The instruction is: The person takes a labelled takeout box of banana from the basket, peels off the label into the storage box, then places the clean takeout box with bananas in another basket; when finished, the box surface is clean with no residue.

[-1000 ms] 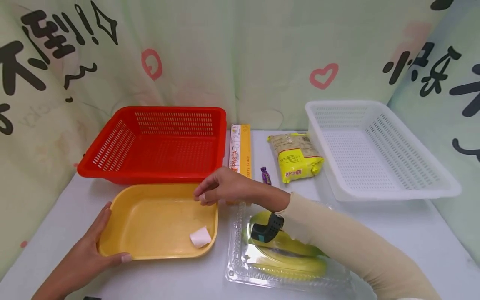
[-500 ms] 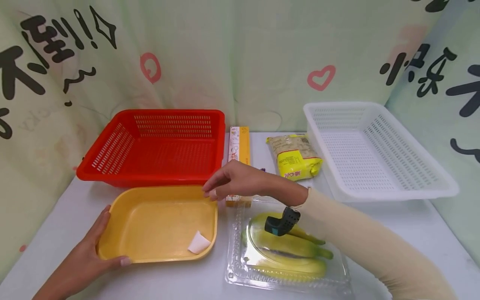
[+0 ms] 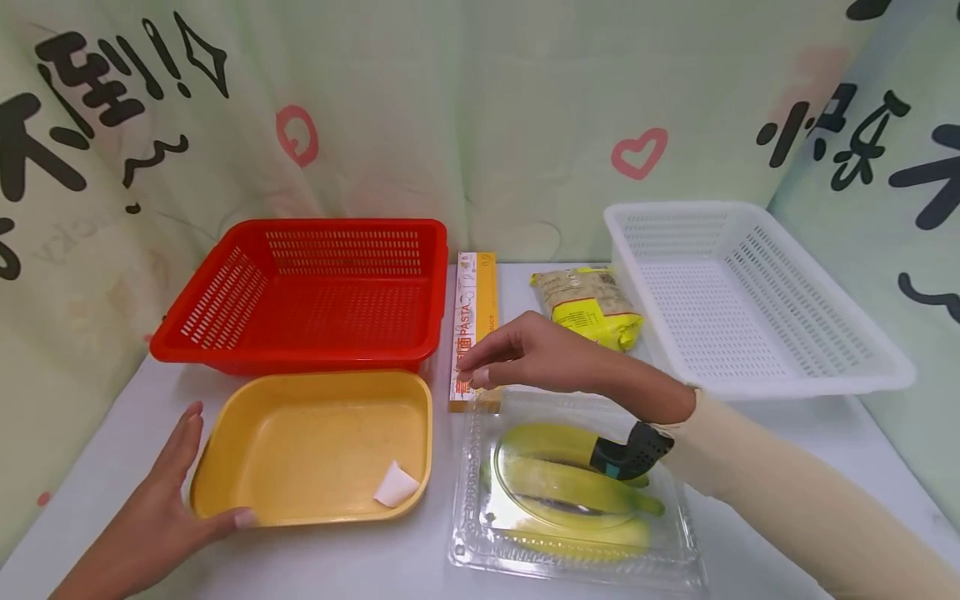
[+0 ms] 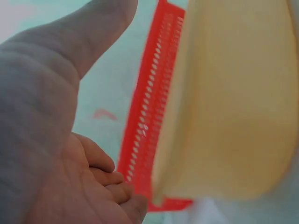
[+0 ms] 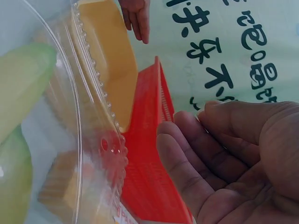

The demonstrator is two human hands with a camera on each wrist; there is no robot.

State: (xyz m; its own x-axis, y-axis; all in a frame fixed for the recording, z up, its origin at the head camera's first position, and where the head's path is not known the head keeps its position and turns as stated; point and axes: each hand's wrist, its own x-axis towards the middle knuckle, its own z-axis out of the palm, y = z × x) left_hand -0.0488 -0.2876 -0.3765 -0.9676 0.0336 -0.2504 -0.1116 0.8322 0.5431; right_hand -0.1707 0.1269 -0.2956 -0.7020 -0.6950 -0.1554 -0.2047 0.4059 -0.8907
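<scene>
A yellow plastic tray (image 3: 300,446) stands before me at the left, with a small white piece, perhaps paper (image 3: 396,485), in its front right corner. My left hand (image 3: 161,504) is at the tray's left end, thumb and fingers spread; a gap shows between fingers and rim in the left wrist view. Over the near part of a pasta box (image 3: 476,292) hovers my right hand (image 3: 547,357). Its fingers bend loosely and nothing shows between them in the right wrist view. Nearer me lies a clear lidded container (image 3: 480,525) of green-yellow bananas (image 3: 570,483).
Behind the tray stands a red slotted basket (image 3: 345,312). A white slotted basket (image 3: 735,317) is at the back right, with a yellow and brown packet (image 3: 592,308) beside it. A printed curtain (image 3: 465,125) closes off the back and sides.
My right hand has moved right, from over the tray's far right corner to above the pasta box. My left hand has let go of the tray's rim and drawn slightly left.
</scene>
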